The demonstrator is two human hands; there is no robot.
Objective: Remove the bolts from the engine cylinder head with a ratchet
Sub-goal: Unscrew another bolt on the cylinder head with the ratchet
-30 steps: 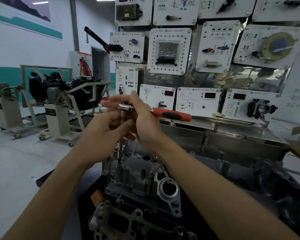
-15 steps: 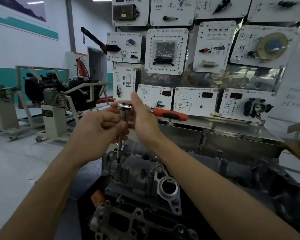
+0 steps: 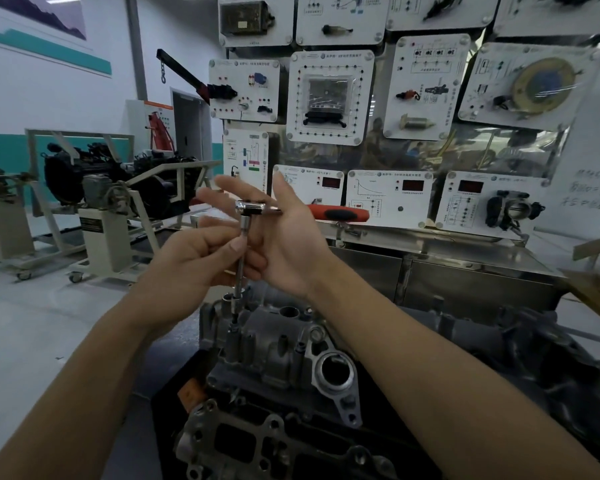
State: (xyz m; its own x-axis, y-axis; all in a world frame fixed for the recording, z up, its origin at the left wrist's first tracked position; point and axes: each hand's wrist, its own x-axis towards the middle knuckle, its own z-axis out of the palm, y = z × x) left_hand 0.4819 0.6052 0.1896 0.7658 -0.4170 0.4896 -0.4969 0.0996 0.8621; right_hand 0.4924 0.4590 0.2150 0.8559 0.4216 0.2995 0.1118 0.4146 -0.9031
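The engine cylinder head (image 3: 278, 344) sat at 6 o'clock of both hands; the right hand (image 3: 284, 244) was spread wide, fingers straight, gripping nothing, its palm against the neck of the ratchet (image 3: 336, 213), whose red handle pointed to 3 o'clock; the left hand (image 3: 191, 268), at 9 o'clock, pinched the extension bar (image 3: 240, 268) running down from the ratchet to the cylinder head.

Steel ratchet extension (image 3: 245, 225) in left hand (image 3: 187, 268)
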